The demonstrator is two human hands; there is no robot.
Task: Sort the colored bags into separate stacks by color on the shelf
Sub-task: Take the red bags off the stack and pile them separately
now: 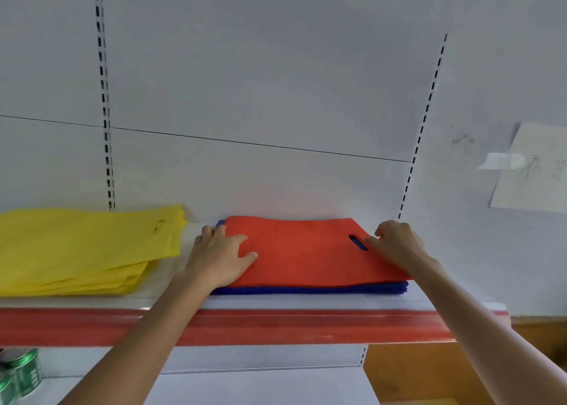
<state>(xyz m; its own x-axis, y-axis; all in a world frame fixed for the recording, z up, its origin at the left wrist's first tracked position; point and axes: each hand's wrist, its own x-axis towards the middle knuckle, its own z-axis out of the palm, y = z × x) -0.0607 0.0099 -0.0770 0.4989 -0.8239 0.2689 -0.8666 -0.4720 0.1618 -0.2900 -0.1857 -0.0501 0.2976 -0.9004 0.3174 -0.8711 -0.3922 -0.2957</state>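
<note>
A red bag [303, 251] with a slot handle lies flat on top of a stack of blue bags [310, 290] in the middle of the white shelf [276, 303]. My left hand [221, 254] grips the red bag's left edge, thumb and forefinger on top and the other fingers curled at the edge. My right hand [395, 245] holds the bag's right edge beside the handle slot, fingers curled. A stack of yellow bags [82, 251] sits apart on the shelf's left side.
The shelf has a red front strip [276, 328] and a white back panel with slotted uprights [106, 128]. Green cans [21, 374] stand on the lower shelf at bottom left. A paper sheet [534, 171] is taped to the wall at right.
</note>
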